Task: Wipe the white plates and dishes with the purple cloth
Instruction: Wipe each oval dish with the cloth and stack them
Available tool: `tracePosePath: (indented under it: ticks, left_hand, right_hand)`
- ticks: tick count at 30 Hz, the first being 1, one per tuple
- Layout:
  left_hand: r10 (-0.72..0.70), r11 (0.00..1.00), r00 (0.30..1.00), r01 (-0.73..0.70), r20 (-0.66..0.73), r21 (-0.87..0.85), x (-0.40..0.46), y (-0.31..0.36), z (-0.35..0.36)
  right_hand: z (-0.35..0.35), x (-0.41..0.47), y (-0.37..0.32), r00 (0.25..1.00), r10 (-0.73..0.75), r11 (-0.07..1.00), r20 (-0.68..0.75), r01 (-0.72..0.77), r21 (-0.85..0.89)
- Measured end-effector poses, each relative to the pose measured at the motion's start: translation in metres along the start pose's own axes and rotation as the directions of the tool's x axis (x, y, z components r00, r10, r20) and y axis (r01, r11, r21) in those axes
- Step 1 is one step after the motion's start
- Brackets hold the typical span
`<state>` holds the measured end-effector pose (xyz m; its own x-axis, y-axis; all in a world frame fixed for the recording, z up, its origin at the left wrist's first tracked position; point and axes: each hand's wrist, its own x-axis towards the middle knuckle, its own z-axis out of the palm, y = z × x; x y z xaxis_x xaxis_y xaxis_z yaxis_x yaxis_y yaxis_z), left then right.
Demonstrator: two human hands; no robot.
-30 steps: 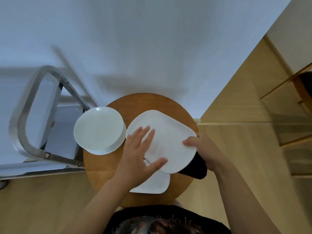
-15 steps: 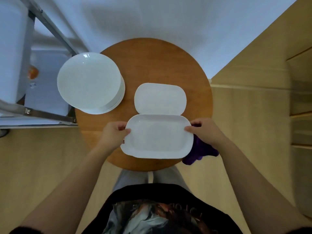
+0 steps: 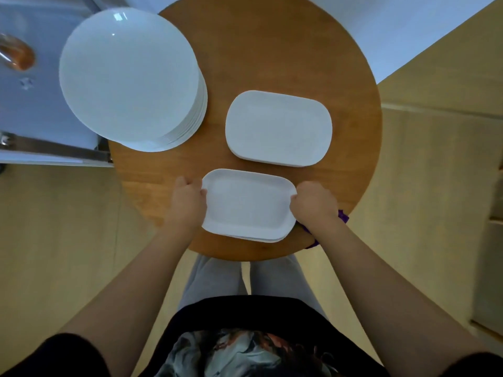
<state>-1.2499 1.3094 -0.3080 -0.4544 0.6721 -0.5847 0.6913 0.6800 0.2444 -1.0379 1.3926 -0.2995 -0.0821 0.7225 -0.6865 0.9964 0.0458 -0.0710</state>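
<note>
A white rectangular dish (image 3: 249, 204) lies on top of a small stack near the front of the round wooden table (image 3: 272, 55). My left hand (image 3: 187, 201) grips its left edge. My right hand (image 3: 313, 204) grips its right edge, and the purple cloth (image 3: 343, 216) shows only as a bit under that hand and wrist. Behind it sits a second stack of white rectangular dishes (image 3: 279, 129). At the table's left a tall stack of round white plates (image 3: 130, 80) overhangs the edge.
A metal-framed white unit (image 3: 40, 148) stands left of the table, with an orange-brown object (image 3: 19, 54) on it. A white wall runs behind the table. Wood floor lies on both sides, and wooden furniture (image 3: 490, 268) stands at the right.
The dish I held tilted with a flat left hand now lies level on the front stack, gripped at both ends. My view has dropped closer over the table.
</note>
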Motion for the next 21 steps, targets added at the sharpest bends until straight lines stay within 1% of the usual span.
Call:
tracePosePath:
  ticks: [1, 3, 6, 8, 9, 10, 11, 13, 14, 16, 18, 21]
  left_hand:
    - [-0.001, 1.0, 1.0, 0.001, -0.004, 0.011, 0.0, -0.001, 0.002]
    - [0.008, 0.998, 1.0, -0.01, 0.03, 0.066, 0.0, -0.002, 0.003]
    - [-0.02, 0.993, 0.996, 0.01, 0.084, 0.117, 0.001, 0.001, -0.001]
    - [-0.005, 0.983, 0.999, -0.004, 0.048, 0.183, 0.004, 0.007, -0.008]
    - [0.037, 0.984, 0.999, -0.037, 0.004, 0.175, 0.006, 0.012, -0.011]
    - [0.078, 0.99, 0.996, -0.072, -0.04, 0.124, 0.01, 0.02, -0.014]
    - [0.085, 0.996, 0.994, -0.083, -0.073, 0.022, 0.015, 0.029, -0.019]
    - [0.048, 0.978, 0.994, -0.067, -0.097, -0.199, 0.03, 0.053, -0.028]
    - [0.039, 0.967, 0.994, -0.064, -0.105, -0.246, 0.038, 0.063, -0.029]
    - [0.045, 0.98, 0.994, -0.063, -0.098, -0.19, 0.053, 0.08, -0.031]
    - [0.026, 0.994, 0.998, -0.032, -0.063, -0.106, 0.064, 0.087, -0.03]
    - [0.05, 0.999, 0.997, -0.051, -0.06, 0.0, 0.074, 0.086, -0.026]
  right_hand:
    - [0.0, 0.0, -0.001, 1.0, 0.011, 1.0, 0.011, -0.011, -0.011]
    - [-0.001, 0.0, -0.002, 0.999, 0.02, 1.0, 0.039, -0.019, -0.024]
    - [-0.004, -0.004, -0.003, 0.994, -0.009, 0.997, 0.105, 0.017, -0.074]
    - [-0.008, -0.005, -0.002, 0.99, -0.01, 0.997, 0.143, 0.021, -0.075]
    - [-0.012, -0.005, -0.001, 0.989, -0.002, 0.998, 0.148, 0.01, -0.055]
    - [-0.018, -0.004, 0.001, 0.99, 0.013, 1.0, 0.14, -0.01, -0.02]
    - [-0.025, -0.003, 0.003, 0.992, 0.033, 0.999, 0.121, -0.037, 0.025]
    - [-0.041, -0.002, 0.009, 0.995, 0.075, 0.986, 0.059, -0.083, 0.145]
    - [-0.049, -0.002, 0.011, 0.995, 0.095, 0.97, 0.022, -0.098, 0.223]
    - [-0.061, -0.001, 0.012, 0.99, 0.138, 0.92, -0.039, -0.113, 0.375]
    - [-0.066, 0.0, 0.007, 0.983, 0.156, 0.868, -0.095, -0.091, 0.488]
    - [-0.066, 0.003, -0.005, 0.975, 0.156, 0.814, -0.16, -0.035, 0.58]
